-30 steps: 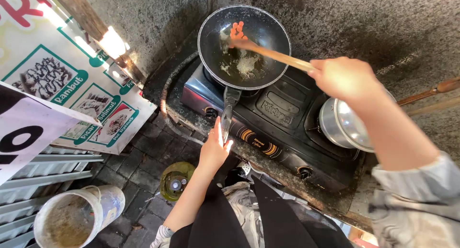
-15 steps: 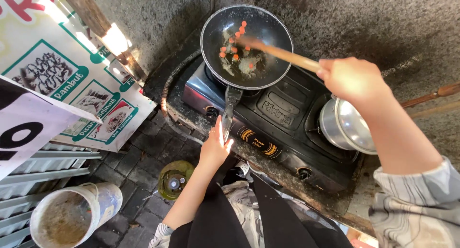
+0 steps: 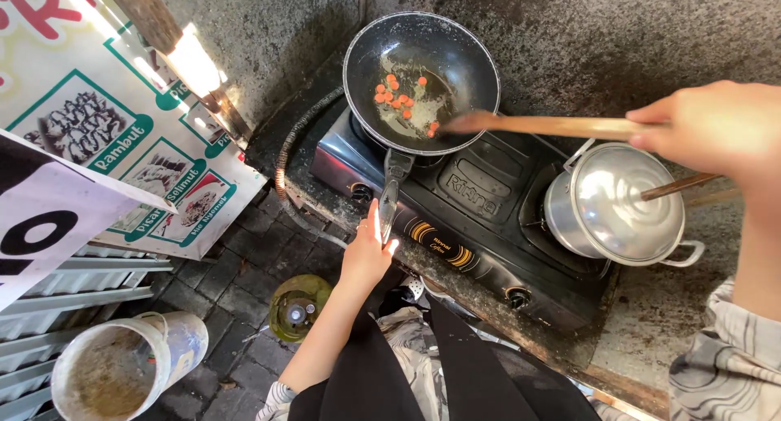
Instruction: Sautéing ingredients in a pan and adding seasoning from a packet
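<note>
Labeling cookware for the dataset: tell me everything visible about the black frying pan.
The black frying pan is round and deep, with a dark, seemingly non-stick inside and a long dark handle pointing toward the person. It sits level on the left burner of the black two-burner gas stove. Inside lie a film of oil and small orange slices, mostly left of centre. The left hand grips the handle's end; the wooden spatula, held by the right hand, rests its tip in the pan.
</note>
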